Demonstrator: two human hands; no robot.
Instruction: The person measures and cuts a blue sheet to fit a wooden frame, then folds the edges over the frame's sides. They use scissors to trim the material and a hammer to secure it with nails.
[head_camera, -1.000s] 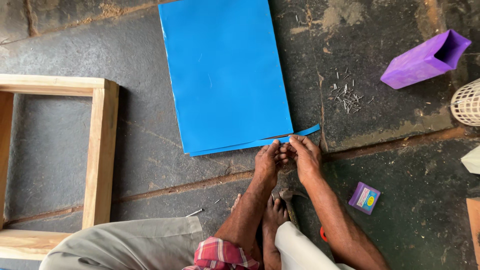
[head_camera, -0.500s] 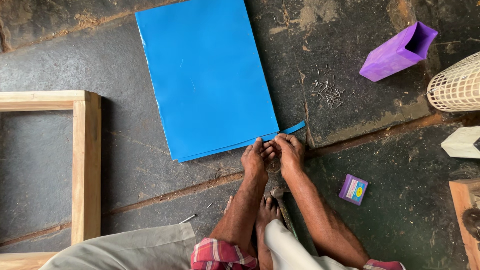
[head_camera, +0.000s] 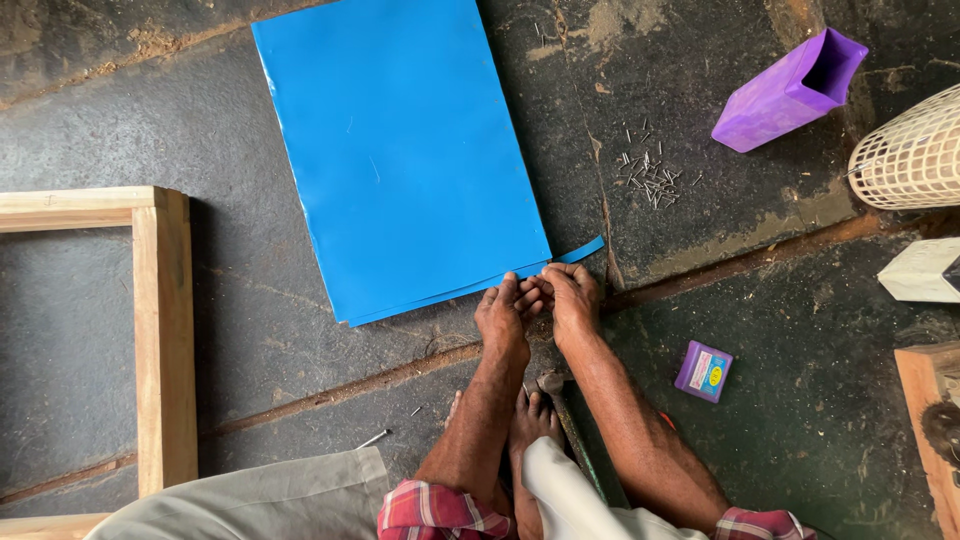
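hands (head_camera: 538, 300) pinching blue sheet (head_camera: 400, 150) edge, nails (head_camera: 650, 175)

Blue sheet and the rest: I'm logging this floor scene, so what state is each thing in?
Blue sheet: flat on the floor, a thin strip parting at its near edge.
Left hand: pinching that edge.
Right hand: pinching beside it.
Purple box: on its side, open.
Nails: scattered loose.
Wooden frame: lying flat.
Small purple packet: closed.

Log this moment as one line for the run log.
left hand: pinching near edge of flat blue plastic sheet | right hand: same spot, by its thin cut strip | sheet: on stone floor
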